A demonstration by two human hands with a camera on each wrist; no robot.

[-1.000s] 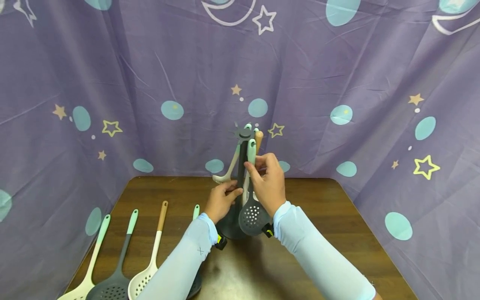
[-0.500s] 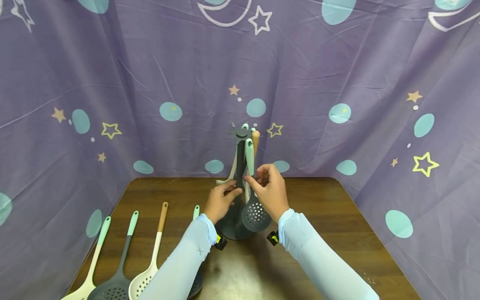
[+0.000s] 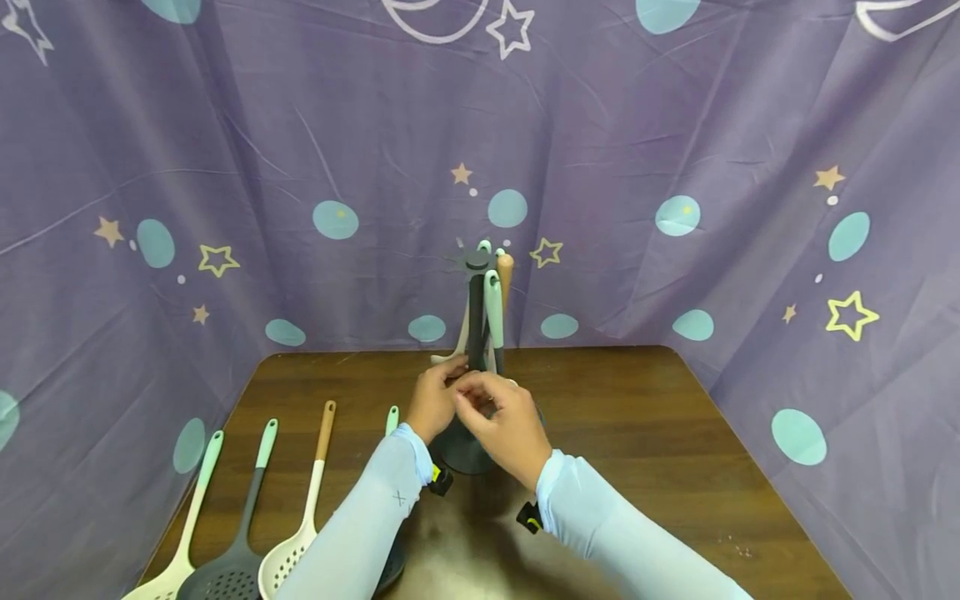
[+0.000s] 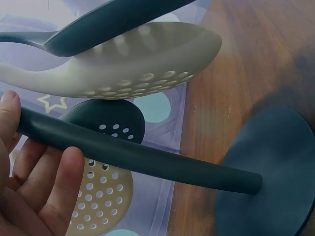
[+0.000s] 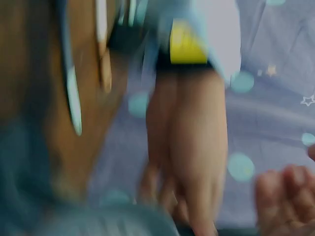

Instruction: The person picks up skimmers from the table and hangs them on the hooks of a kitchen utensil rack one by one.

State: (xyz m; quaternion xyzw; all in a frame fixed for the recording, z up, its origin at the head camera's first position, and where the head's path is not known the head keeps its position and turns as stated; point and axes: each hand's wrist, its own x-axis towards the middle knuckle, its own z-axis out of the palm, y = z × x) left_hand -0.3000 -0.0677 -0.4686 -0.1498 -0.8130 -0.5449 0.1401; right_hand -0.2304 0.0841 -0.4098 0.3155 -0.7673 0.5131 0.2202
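Observation:
A dark utensil stand [image 3: 476, 317] with a round base stands upright on the wooden table. My left hand [image 3: 435, 400] grips its pole; the left wrist view shows the pole [image 4: 142, 150] running between thumb and fingers. My right hand [image 3: 510, 425] is in front of the stand, fingers loosely bent and holding nothing, its fingertips close beside the left hand. A mint-handled dark skimmer [image 3: 492, 308] hangs from the stand, its head hidden behind the right hand. Around the pole hang a cream slotted spoon [image 4: 147, 64], a dark utensil [image 4: 118, 27] and a cream skimmer [image 4: 101, 196].
Several utensils lie in a row at the table's left: a cream one with mint handle [image 3: 191, 500], a dark skimmer [image 3: 232, 567], a white skimmer with wooden handle [image 3: 307, 500], and a mint-handled one [image 3: 393, 421] partly under the left sleeve. A purple curtain [image 3: 600, 167] surrounds the table.
My right hand has let go of the hanging dark skimmer's handle and moved down and left, toward the left hand. The left hand stays on the pole.

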